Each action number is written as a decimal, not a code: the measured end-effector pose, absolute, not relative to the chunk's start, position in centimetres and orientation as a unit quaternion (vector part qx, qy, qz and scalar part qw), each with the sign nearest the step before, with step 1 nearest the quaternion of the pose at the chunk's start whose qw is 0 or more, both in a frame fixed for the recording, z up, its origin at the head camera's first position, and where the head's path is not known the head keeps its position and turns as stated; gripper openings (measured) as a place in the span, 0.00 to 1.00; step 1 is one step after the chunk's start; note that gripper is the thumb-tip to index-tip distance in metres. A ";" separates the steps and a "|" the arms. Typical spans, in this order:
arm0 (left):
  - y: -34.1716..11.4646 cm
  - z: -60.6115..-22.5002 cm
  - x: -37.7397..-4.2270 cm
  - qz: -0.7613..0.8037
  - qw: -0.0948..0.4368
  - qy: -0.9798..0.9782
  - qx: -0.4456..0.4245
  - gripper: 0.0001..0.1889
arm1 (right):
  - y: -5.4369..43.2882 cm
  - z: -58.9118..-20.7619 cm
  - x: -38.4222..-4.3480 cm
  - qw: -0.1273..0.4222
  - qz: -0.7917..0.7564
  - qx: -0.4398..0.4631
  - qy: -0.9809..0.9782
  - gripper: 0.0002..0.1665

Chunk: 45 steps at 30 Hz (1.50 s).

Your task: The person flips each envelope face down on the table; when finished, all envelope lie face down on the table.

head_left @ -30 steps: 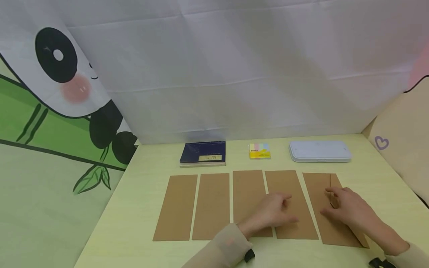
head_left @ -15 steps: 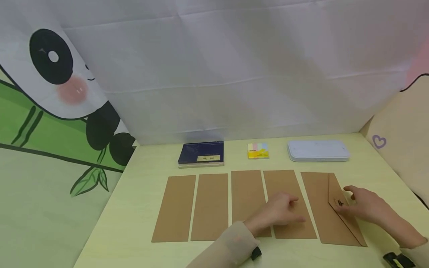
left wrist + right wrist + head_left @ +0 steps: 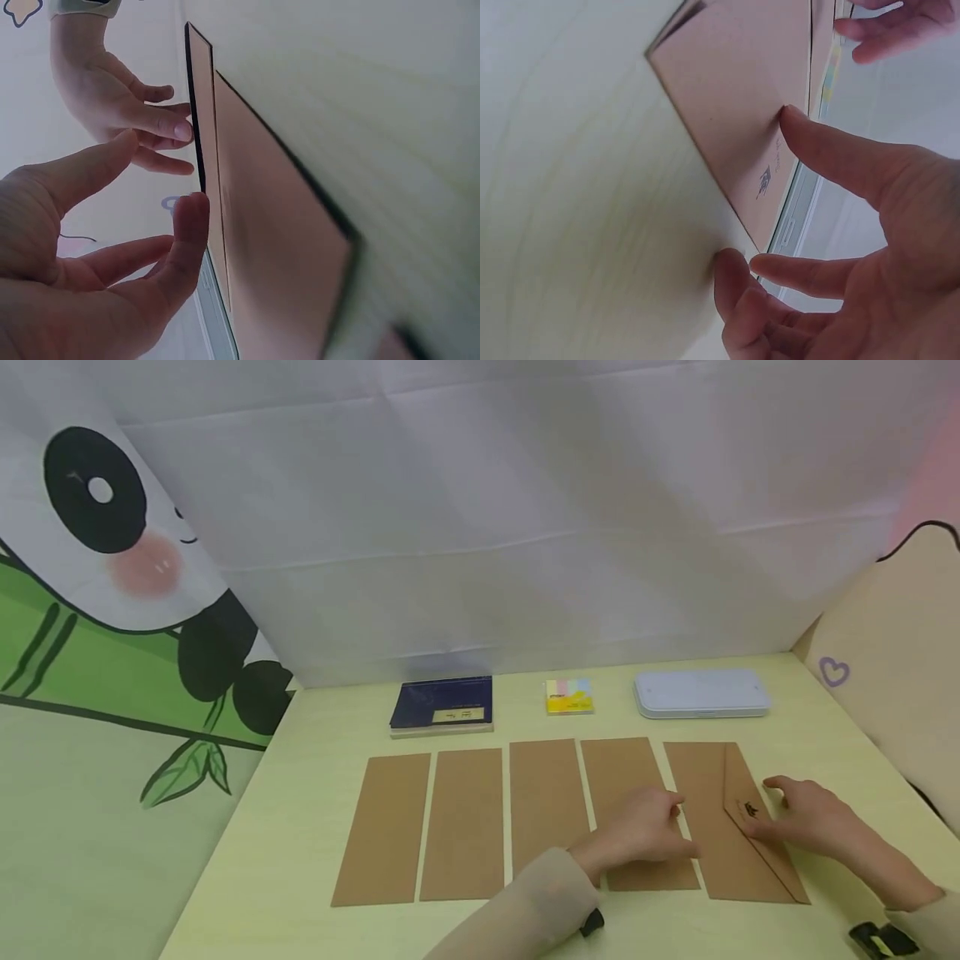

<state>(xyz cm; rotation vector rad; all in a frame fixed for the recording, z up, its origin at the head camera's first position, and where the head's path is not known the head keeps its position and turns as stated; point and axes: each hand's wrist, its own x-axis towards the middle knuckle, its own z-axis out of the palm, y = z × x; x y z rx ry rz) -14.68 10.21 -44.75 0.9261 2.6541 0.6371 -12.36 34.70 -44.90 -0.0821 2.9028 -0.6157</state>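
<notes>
Five brown paper envelopes would be too exact to count, so several brown envelopes (image 3: 465, 827) lie side by side in a row. The rightmost envelope (image 3: 697, 827) shows its slanted flap, with a small dark print (image 3: 764, 182) on it. My right hand (image 3: 813, 818) is at this envelope's right edge, its thumb touching the flap and its fingers curved loosely beyond the edge. Over the neighbouring envelope (image 3: 618, 760) my left hand (image 3: 641, 831) hovers, thumb and fingers spread apart with nothing between them. Its fingertips point toward the rightmost envelope.
Along the back of the table (image 3: 247, 877) lie a dark blue notebook (image 3: 442, 702), a small pack of sticky notes (image 3: 569, 697) and a pale pencil case (image 3: 702, 693). A white cloth (image 3: 480, 527) hangs behind them, with a panda print at the left.
My right hand has moved right from the flap's middle to the envelope's edge, uncovering the print. My left hand has shifted slightly right. The head view has turned a little.
</notes>
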 end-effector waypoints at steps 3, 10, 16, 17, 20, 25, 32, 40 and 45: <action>11.1 -44.7 -14.5 0.224 0.141 0.913 0.309 0.24 | 34.4 -44.9 -12.4 0.091 -0.208 -0.024 0.974 0.51; 12.4 -44.7 -14.2 0.246 0.176 0.920 0.248 0.19 | 34.4 -44.8 -12.4 0.102 -0.206 -0.010 0.973 0.51; 12.7 -44.5 -14.4 0.239 0.173 0.929 0.224 0.18 | 34.2 -44.7 -12.4 0.103 -0.210 0.001 0.972 0.52; 12.8 -44.5 -14.4 0.239 0.172 0.929 0.225 0.17 | 34.2 -44.7 -12.4 0.103 -0.210 0.003 0.972 0.52; 12.7 -44.6 -14.5 0.241 0.169 0.927 0.232 0.15 | 34.0 -44.8 -12.5 0.105 -0.210 0.009 0.972 0.53; 12.9 -45.0 -14.3 0.208 0.148 0.934 0.251 0.15 | 34.0 -44.9 -12.3 0.108 -0.228 0.022 0.967 0.53; 13.2 -44.7 -14.1 0.173 0.128 0.940 0.264 0.16 | 34.2 -45.0 -12.3 0.109 -0.245 0.027 0.963 0.53; 13.1 -44.8 -14.3 0.195 0.134 0.938 0.254 0.15 | 35.4 -45.3 -12.4 0.113 -0.294 0.004 0.949 0.42; 12.9 -45.1 -14.6 0.238 0.142 0.931 0.236 0.12 | 36.7 -45.2 -11.9 0.125 -0.386 -0.041 0.913 0.31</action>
